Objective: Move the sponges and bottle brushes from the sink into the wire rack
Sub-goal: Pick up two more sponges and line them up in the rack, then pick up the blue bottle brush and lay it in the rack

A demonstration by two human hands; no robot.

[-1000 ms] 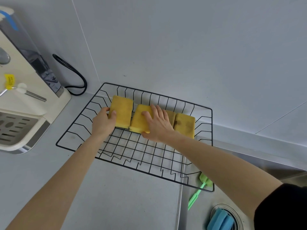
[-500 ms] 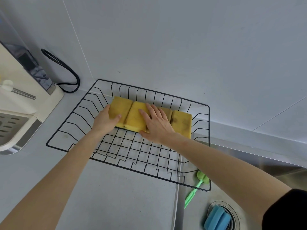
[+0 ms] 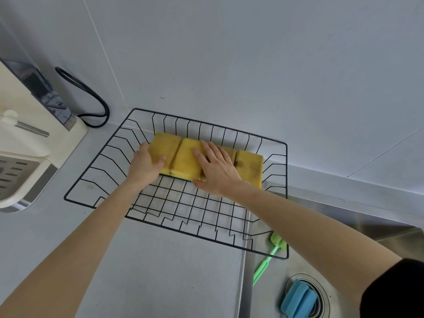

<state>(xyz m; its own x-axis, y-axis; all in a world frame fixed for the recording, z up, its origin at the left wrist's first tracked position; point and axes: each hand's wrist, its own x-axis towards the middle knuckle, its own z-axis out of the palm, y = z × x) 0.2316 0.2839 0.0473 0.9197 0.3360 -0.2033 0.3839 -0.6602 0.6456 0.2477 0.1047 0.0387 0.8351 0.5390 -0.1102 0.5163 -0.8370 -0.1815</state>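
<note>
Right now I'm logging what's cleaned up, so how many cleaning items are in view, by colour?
Yellow sponges in the wire rack: 4 (first, second, third mostly under the right hand, fourth)
Green bottle brush: 1
Blue brush or sponge, in the sink: 1
Total: 6

Four sponges [image 3: 165,149] are lined up side by side along the back of the wire rack [image 3: 96,157] on the counter [image 3: 160,271]. A brush [image 3: 267,260] is left in the sink [image 3: 344,216], right of the rack.
</note>
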